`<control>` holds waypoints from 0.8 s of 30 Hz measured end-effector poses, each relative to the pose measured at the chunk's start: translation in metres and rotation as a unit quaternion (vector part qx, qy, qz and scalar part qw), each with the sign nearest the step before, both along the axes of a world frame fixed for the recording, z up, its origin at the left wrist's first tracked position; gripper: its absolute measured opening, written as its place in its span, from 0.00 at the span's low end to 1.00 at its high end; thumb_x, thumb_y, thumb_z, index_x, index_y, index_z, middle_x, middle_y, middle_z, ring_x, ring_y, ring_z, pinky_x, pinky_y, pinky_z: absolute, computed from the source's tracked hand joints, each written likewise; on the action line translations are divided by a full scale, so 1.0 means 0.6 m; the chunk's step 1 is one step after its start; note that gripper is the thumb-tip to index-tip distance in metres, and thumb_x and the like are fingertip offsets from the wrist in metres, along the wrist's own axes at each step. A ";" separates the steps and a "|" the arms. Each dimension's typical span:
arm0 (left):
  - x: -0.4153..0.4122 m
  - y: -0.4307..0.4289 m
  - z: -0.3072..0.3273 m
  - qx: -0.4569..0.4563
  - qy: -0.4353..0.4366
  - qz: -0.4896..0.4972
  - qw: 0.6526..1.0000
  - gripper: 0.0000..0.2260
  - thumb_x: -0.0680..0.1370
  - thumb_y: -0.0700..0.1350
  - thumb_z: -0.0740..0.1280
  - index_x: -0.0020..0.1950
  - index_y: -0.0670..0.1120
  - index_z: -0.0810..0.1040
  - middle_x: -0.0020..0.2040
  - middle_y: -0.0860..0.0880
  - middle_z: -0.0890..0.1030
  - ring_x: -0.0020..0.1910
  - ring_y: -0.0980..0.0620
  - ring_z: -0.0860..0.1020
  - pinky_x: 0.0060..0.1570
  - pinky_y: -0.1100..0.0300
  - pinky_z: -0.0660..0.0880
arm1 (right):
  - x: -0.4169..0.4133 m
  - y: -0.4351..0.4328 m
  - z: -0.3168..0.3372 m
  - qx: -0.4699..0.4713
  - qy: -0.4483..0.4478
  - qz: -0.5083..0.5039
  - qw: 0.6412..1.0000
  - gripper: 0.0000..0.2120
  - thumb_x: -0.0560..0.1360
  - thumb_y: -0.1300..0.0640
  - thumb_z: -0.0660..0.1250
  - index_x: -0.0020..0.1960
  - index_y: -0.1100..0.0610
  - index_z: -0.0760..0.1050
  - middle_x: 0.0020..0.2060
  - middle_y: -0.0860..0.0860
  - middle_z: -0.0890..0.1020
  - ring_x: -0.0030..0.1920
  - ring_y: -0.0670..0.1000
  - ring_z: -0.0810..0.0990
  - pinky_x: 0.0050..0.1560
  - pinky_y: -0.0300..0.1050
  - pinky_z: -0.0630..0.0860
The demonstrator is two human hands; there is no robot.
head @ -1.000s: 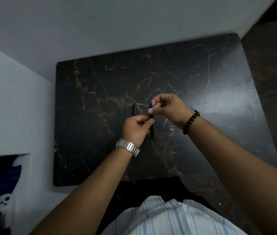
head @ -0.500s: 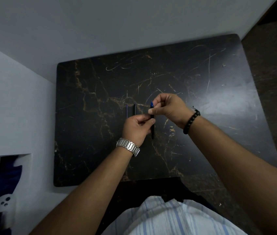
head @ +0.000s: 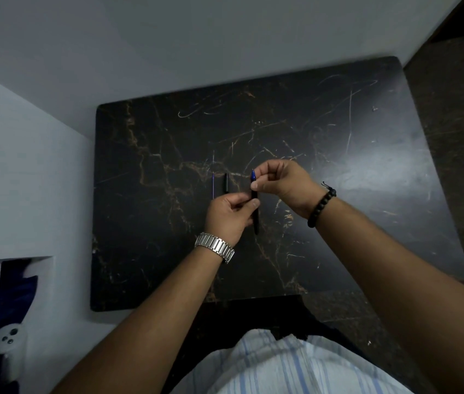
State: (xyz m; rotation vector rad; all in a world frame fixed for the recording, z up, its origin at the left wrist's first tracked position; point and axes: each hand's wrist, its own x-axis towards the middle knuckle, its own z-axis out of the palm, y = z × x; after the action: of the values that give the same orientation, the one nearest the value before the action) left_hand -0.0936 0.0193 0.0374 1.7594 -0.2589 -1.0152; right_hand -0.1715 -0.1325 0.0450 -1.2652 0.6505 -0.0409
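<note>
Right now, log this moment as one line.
left hand: grips pen | right hand: pinches pen's blue-tipped end | table: thin blue rod, short black piece, lying apart

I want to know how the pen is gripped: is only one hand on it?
No, the left hand pinches the pen at mid-barrel while the right hand pinches it near its blue tip.

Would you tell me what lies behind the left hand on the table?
A thin blue refill and a short black pen piece; anything beneath the left hand is hidden.

One pen, one cap, one refill, one left hand, one right hand, one table
</note>
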 end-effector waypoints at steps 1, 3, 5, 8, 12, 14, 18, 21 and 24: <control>-0.001 0.001 -0.001 0.002 -0.002 -0.001 1.000 0.06 0.77 0.38 0.72 0.48 0.49 0.84 0.42 0.47 0.87 0.44 0.48 0.87 0.43 0.52 0.85 | 0.000 0.001 -0.001 -0.004 0.002 -0.004 1.000 0.10 0.72 0.71 0.71 0.45 0.58 0.79 0.33 0.46 0.85 0.38 0.44 0.84 0.46 0.39 0.80; -0.003 0.002 -0.002 0.004 -0.003 -0.002 1.000 0.05 0.77 0.38 0.72 0.51 0.45 0.84 0.43 0.46 0.86 0.44 0.50 0.86 0.43 0.54 0.85 | -0.002 0.001 -0.003 -0.003 0.000 -0.007 1.000 0.10 0.72 0.71 0.72 0.47 0.58 0.80 0.34 0.46 0.85 0.39 0.45 0.84 0.47 0.39 0.80; -0.003 0.002 -0.001 0.003 0.003 -0.001 1.000 0.06 0.77 0.37 0.72 0.52 0.45 0.84 0.42 0.47 0.86 0.41 0.54 0.86 0.40 0.58 0.84 | -0.003 0.001 -0.002 0.014 -0.007 0.006 1.000 0.10 0.75 0.71 0.69 0.53 0.59 0.80 0.39 0.47 0.86 0.43 0.45 0.84 0.47 0.38 0.80; -0.004 0.002 -0.001 0.004 0.012 0.002 1.000 0.07 0.77 0.37 0.72 0.53 0.45 0.84 0.44 0.48 0.86 0.43 0.52 0.86 0.42 0.57 0.84 | -0.006 0.001 0.001 0.042 -0.008 0.040 0.998 0.13 0.79 0.70 0.63 0.57 0.58 0.81 0.45 0.48 0.88 0.47 0.45 0.85 0.45 0.35 0.79; -0.005 0.002 -0.002 0.014 0.018 0.013 1.000 0.10 0.76 0.37 0.72 0.57 0.41 0.83 0.47 0.44 0.86 0.48 0.45 0.86 0.46 0.52 0.85 | -0.007 0.002 -0.003 0.041 -0.014 0.031 0.999 0.11 0.78 0.71 0.64 0.54 0.60 0.81 0.41 0.50 0.88 0.46 0.47 0.86 0.49 0.37 0.80; -0.006 0.003 -0.003 0.019 0.014 0.015 1.000 0.09 0.76 0.37 0.73 0.56 0.42 0.83 0.45 0.46 0.86 0.48 0.46 0.86 0.44 0.54 0.85 | -0.008 0.003 -0.009 0.028 -0.009 0.017 0.999 0.10 0.77 0.71 0.65 0.52 0.60 0.81 0.41 0.51 0.88 0.46 0.48 0.86 0.51 0.39 0.81; -0.006 0.003 -0.010 0.033 -0.006 0.009 0.999 0.09 0.76 0.38 0.73 0.56 0.42 0.84 0.47 0.44 0.86 0.49 0.43 0.86 0.48 0.46 0.84 | -0.007 0.012 -0.016 0.003 0.008 -0.012 1.000 0.09 0.76 0.71 0.68 0.50 0.60 0.82 0.41 0.51 0.87 0.45 0.47 0.86 0.48 0.38 0.81; -0.004 0.005 -0.017 0.037 -0.014 0.006 0.999 0.08 0.76 0.40 0.74 0.53 0.48 0.85 0.46 0.47 0.87 0.48 0.45 0.86 0.47 0.46 0.84 | -0.005 0.018 -0.017 -0.022 0.020 -0.034 0.999 0.09 0.75 0.71 0.69 0.50 0.60 0.82 0.41 0.50 0.87 0.43 0.44 0.86 0.47 0.37 0.80; -0.001 0.006 -0.024 0.040 -0.019 0.005 0.999 0.08 0.75 0.41 0.74 0.49 0.54 0.84 0.45 0.50 0.87 0.46 0.48 0.86 0.46 0.48 0.85 | -0.003 0.019 -0.017 -0.014 0.020 -0.039 0.999 0.08 0.75 0.70 0.69 0.50 0.60 0.82 0.41 0.50 0.87 0.42 0.44 0.86 0.45 0.36 0.80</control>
State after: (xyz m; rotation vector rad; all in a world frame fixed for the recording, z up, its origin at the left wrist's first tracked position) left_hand -0.0940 0.0228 0.0232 1.8524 -0.2352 -0.9985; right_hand -0.1734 -0.1210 0.0346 -1.2704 0.7357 -0.0886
